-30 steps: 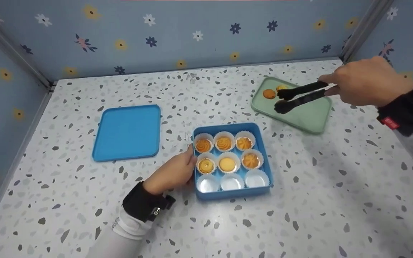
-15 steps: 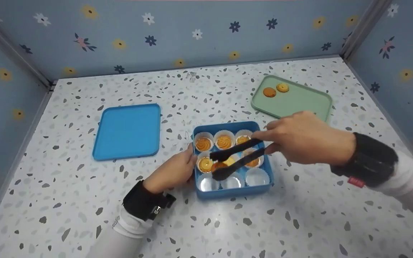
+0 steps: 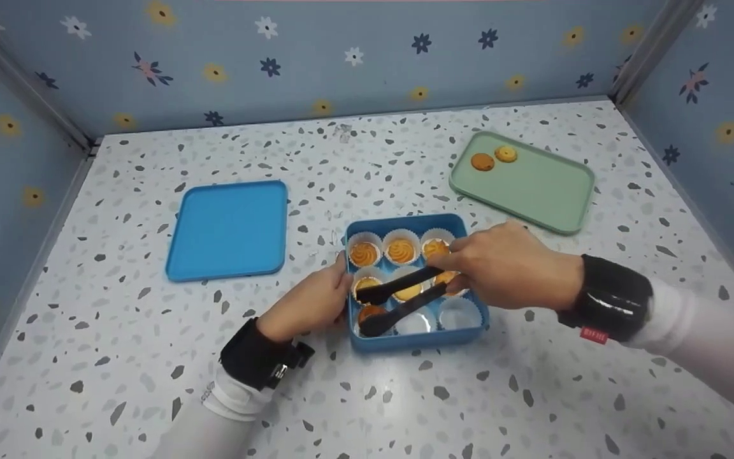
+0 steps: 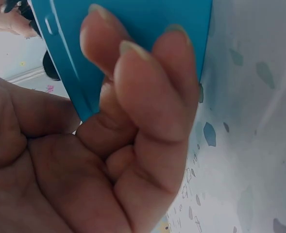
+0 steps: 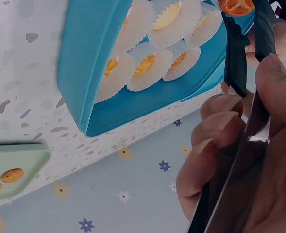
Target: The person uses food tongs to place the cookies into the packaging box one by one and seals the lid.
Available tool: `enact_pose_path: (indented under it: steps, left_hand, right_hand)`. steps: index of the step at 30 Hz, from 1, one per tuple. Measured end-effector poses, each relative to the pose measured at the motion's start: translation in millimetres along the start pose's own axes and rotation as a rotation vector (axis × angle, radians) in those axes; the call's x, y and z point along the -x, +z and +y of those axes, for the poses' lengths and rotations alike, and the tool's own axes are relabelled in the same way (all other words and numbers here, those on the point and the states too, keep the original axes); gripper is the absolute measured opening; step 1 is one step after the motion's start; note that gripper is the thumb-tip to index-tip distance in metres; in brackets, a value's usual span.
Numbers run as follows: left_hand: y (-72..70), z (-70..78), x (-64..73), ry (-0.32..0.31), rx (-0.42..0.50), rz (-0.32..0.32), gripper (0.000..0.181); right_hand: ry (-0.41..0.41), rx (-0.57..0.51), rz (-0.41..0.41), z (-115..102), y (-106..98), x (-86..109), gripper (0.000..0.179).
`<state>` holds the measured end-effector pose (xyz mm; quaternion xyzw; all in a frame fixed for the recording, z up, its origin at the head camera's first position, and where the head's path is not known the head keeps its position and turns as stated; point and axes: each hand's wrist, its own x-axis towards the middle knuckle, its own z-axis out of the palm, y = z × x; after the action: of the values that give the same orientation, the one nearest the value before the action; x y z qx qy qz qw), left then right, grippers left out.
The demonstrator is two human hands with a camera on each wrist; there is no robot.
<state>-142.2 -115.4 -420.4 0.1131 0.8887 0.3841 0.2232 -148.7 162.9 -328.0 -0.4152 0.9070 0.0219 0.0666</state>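
A blue box [image 3: 421, 342] holds white paper cups [image 3: 460, 314] in rows, several with piped butter cookies [image 3: 363, 254] inside. My right hand [image 3: 507, 268] grips black-tipped tongs [image 3: 400, 285], thumb and fingers around the metal arms in the right wrist view. Between the tong tips, at the near-left cup, sits an orange-brown cookie [image 3: 371, 313]; the tongs partly cover it. My left hand [image 3: 309, 303] holds the box at its left side. The left wrist view has its curled fingertips [image 4: 143, 82] against the blue wall.
A green tray [image 3: 532, 191] at the back right bears a brown round cookie [image 3: 482, 162] and a yellow one [image 3: 506, 153]. To the left lies a flat blue lid [image 3: 230, 229]. Flower-patterned panels [image 3: 367, 57] border the speckled table [image 3: 118, 210].
My right hand has come from over the green tray to the box, bringing the orange-brown cookie in the tongs, lately toward the near-left cup. The left hand has stayed in place.
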Motion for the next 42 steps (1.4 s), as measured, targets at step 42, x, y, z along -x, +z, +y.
enact_pose_path:
  steps: [42]
  left_hand:
    - [0.9, 1.2, -0.3, -0.016, 0.001, 0.005, 0.060]
  right_hand:
    - [0.028, 0.162, 0.164, 27.4, -41.6, 24.6, 0.053]
